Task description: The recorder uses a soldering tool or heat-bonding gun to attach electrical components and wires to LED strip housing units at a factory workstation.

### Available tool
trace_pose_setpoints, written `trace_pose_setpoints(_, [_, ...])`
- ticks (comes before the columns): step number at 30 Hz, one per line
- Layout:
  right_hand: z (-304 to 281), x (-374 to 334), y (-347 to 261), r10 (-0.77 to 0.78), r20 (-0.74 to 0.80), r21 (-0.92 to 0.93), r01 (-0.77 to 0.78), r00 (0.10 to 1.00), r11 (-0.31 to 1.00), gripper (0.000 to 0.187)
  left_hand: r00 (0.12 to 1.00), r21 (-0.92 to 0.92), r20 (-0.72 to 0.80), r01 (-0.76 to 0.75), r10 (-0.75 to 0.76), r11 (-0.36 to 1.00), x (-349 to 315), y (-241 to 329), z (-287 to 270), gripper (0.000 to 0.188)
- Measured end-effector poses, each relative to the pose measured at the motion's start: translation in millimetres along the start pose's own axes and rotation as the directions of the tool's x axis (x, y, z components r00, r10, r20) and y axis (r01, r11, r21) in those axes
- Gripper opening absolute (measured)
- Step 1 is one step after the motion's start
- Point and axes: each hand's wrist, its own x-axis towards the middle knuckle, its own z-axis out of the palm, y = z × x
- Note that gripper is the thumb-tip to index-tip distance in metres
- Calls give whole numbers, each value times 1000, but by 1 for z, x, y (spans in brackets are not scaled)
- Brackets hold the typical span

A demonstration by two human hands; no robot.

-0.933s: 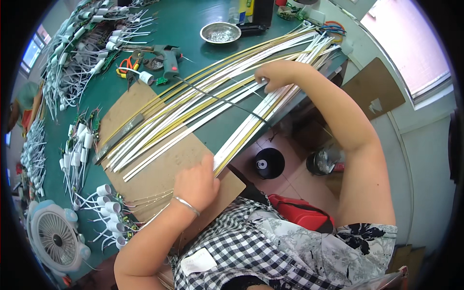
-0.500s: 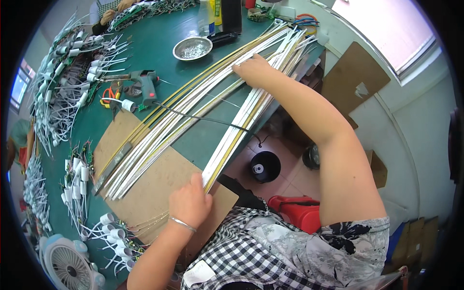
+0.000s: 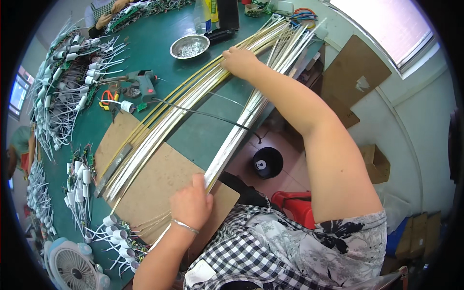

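Note:
Two bundles of long, thin white and yellowish strips run across the table. My left hand, a bangle on its wrist, is closed round the near end of the right bundle. A pale strip end shows below that hand, beside the wrist. Farther off, my right hand lies over the upper part of the left bundle, its fingers curled down on the strips; the fingertips are partly hidden. Under the near ends of the left bundle is a brown board, and a grey bar lies across them.
A glue gun lies left of the strips, its dark cord crossing both bundles. Beyond are a metal bowl and orange-handled cutters. Wired white sockets pile along the left; a fan stands near. Another person's hands work at the far left.
My right hand has moved left, from the right bundle onto the left one. The right bundle has narrowed and shifted slightly. My left hand has barely moved.

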Motion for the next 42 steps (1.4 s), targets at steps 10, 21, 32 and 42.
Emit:
trace_pose_setpoints(10, [-40,-66,62,-11,-58,612,44,998,790,64,999,-78,-14,29,-30,997,-4,-12,11,44])
trace_pose_setpoints(21, [21,-33,91,321,344,130,-384,882,914,30,999,-29,-37,-1,0,1000,-1,-9,5,38])
trace_pose_setpoints(32, [11,-43,114,92,245,319,-170,965,932,64,999,-159,6,52,-52,986,-3,-9,5,41])
trace_pose_setpoints(42, [-33,-101,83,-366,138,213,333,920,918,104,999,-220,-33,23,-31,975,-3,-13,4,41])
